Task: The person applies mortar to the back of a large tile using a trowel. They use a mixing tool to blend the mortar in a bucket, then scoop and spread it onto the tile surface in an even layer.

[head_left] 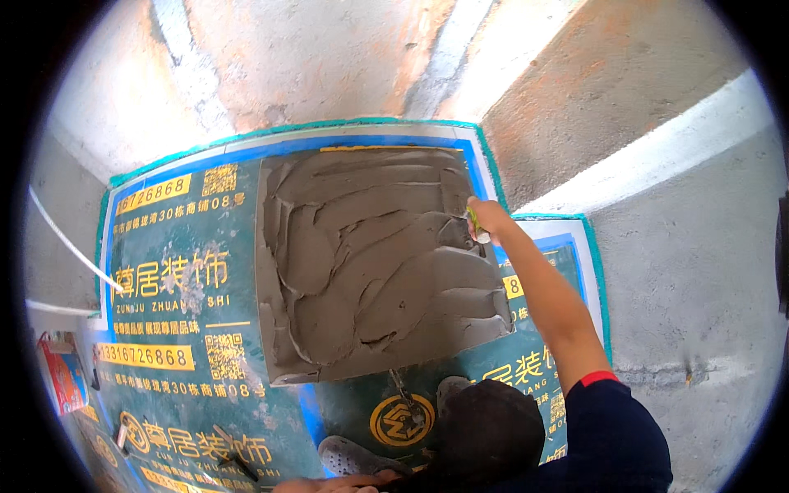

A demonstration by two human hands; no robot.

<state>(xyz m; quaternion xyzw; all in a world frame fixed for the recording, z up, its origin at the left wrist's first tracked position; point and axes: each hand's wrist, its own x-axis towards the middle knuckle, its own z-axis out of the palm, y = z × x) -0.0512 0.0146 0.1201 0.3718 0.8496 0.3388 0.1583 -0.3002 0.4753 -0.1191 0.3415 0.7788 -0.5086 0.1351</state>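
A grey layer of wet mortar (353,263) covers a large rectangular slab, with ridges and swirls across its surface. My right hand (489,219) reaches out to the slab's upper right edge. Its fingers are wrapped round the handle of a trowel (472,222), which shows light green and white. The trowel's blade rests against the mortar and is mostly hidden. At the lower edge of the view, skin that looks like part of my left hand (325,485) shows beside my dark clothing; its fingers cannot be made out.
Printed green floor covering (181,238) with blue tape (311,411) surrounds the slab. Bare concrete walls (320,66) rise behind and to the right. A white cord (74,242) hangs at left, near a red and blue package (66,378). My grey clog (353,454) stands below the slab.
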